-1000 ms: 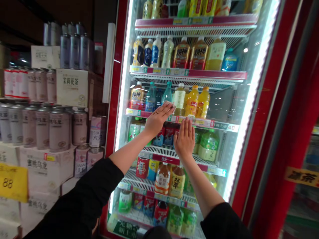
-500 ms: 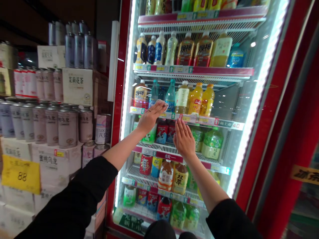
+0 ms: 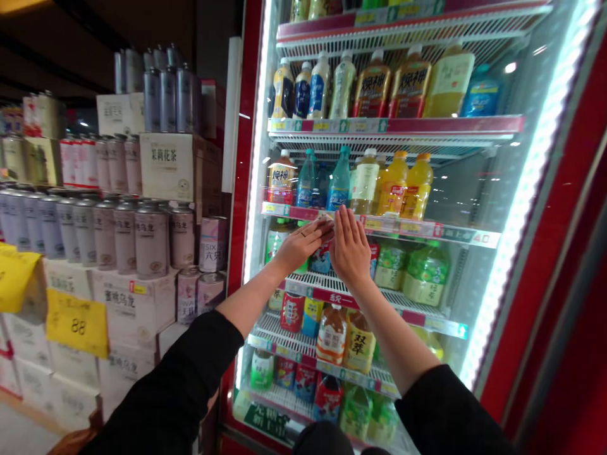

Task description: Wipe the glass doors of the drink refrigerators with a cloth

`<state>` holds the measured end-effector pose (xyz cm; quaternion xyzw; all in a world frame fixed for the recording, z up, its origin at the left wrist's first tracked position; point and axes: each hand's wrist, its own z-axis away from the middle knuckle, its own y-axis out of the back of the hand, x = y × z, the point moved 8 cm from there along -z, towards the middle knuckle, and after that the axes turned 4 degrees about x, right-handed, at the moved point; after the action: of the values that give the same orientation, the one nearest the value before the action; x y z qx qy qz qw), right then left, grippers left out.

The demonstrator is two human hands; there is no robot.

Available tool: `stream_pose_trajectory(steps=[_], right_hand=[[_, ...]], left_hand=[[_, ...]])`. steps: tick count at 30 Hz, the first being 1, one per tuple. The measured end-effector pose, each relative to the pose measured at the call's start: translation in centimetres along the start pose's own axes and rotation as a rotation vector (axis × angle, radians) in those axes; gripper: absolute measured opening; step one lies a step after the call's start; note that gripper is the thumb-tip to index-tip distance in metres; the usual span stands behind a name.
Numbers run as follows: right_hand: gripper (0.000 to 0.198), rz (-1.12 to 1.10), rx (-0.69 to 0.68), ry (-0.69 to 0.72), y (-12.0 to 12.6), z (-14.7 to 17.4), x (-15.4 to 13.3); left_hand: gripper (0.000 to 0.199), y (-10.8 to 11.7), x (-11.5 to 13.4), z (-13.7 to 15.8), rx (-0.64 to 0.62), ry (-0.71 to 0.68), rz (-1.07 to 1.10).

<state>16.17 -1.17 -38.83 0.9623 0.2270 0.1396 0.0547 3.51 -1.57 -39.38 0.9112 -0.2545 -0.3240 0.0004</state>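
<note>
My left hand [image 3: 302, 245] lies against the glass door [image 3: 455, 183] of a lit drinks fridge, a small pale cloth [image 3: 325, 217] under its fingertips. Most of the cloth is hidden by the fingers. Right beside it, my right hand [image 3: 351, 248] rests flat on the glass, fingers stretched upward and holding nothing. The fingertips of both hands are close together, just below the shelf with blue-green bottles [image 3: 339, 180] and orange drink bottles [image 3: 393, 183]. All bottles stand behind the glass.
Stacked cartons [image 3: 167, 165] and rows of tall cans [image 3: 152, 240] stand left of the fridge. Yellow price signs [image 3: 77, 323] hang on the cartons. The red fridge frame [image 3: 515, 316] borders the door on the right. My dark-clad knees [image 3: 322, 439] show at the bottom.
My left hand has slid down the glass with the cloth, closing in on my right hand. My right hand stays nearly where it was. The view has turned slightly left.
</note>
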Motion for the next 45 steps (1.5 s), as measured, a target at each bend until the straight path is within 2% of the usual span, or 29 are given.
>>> stream_pose_trajectory(steps=[2,5,7,9,11,13,15,17,20,22,25,27,29,31,33,36,38,40,42,45], right_hand=[[0.080,-0.007,0.027,-0.022,-0.4,-0.8,0.0],[0.081,-0.006,0.021,-0.029,-1.1,-1.0,0.1],[0.081,-0.002,0.006,-0.011,-1.3,-0.8,0.1],[0.079,-0.003,-0.011,-0.005,-1.5,-0.6,0.0],[0.077,-0.008,-0.032,-0.011,-1.5,-0.6,0.0],[0.074,-0.008,-0.041,-0.019,-1.6,-0.7,-0.1],[0.072,-0.002,-0.035,-0.027,-1.5,-0.7,-0.1],[0.071,0.006,-0.025,-0.030,-1.5,-0.7,-0.1],[0.073,0.012,-0.016,-0.023,-1.5,-0.7,-0.1],[0.074,0.011,-0.017,-0.021,-1.5,-0.6,-0.1],[0.074,0.013,-0.015,-0.021,-1.5,-0.6,0.0],[0.074,0.013,-0.015,-0.022,-1.5,-0.6,-0.1],[0.075,0.008,-0.022,-0.024,-1.6,-0.6,-0.1],[0.076,0.004,-0.028,-0.027,-1.7,-0.6,0.0],[0.077,0.007,-0.025,-0.028,-1.8,-0.6,0.0],[0.077,0.020,-0.012,-0.014,-1.8,-0.5,0.0],[0.078,0.024,-0.012,-0.006,-1.8,-0.5,0.0],[0.078,0.021,-0.018,-0.006,-1.8,-0.5,0.0],[0.078,0.016,-0.015,-0.009,-1.8,-0.4,0.1],[0.076,0.018,0.006,-0.002,-1.8,-0.4,0.0]], left_hand=[[0.076,0.4,-1.8,-1.2,0.037,0.066,-0.033],[0.086,1.0,-4.4,-1.5,0.132,0.245,-0.078],[0.090,1.1,-4.5,-0.3,0.174,0.334,-0.088],[0.093,1.0,-3.5,1.5,0.176,0.372,-0.092],[0.094,0.7,-1.8,2.8,0.114,0.329,-0.078],[0.092,0.1,-0.6,3.0,0.002,0.225,-0.051],[0.088,-0.3,-1.1,2.2,-0.110,0.145,-0.037],[0.087,-0.1,-3.1,0.8,-0.151,0.147,-0.044],[0.092,1.2,-6.7,-0.5,-0.015,0.274,-0.053],[0.096,1.9,-7.3,0.6,0.105,0.359,-0.065],[0.099,2.1,-4.9,4.4,0.173,0.443,-0.115],[0.100,1.4,-2.4,6.5,0.082,0.423,-0.159],[0.100,0.7,-0.8,7.3,-0.038,0.366,-0.193],[0.100,0.5,-1.0,6.5,-0.119,0.303,-0.185],[0.100,1.0,-2.8,4.5,-0.119,0.269,-0.137],[0.102,2.4,-6.5,1.8,0.028,0.338,-0.073],[0.103,2.8,-7.3,1.2,0.119,0.387,-0.056],[0.103,2.7,-6.3,1.7,0.170,0.423,-0.064],[0.101,2.2,-4.1,2.6,0.167,0.411,-0.072],[0.097,1.0,-0.4,2.8,0.057,0.217,-0.044]])
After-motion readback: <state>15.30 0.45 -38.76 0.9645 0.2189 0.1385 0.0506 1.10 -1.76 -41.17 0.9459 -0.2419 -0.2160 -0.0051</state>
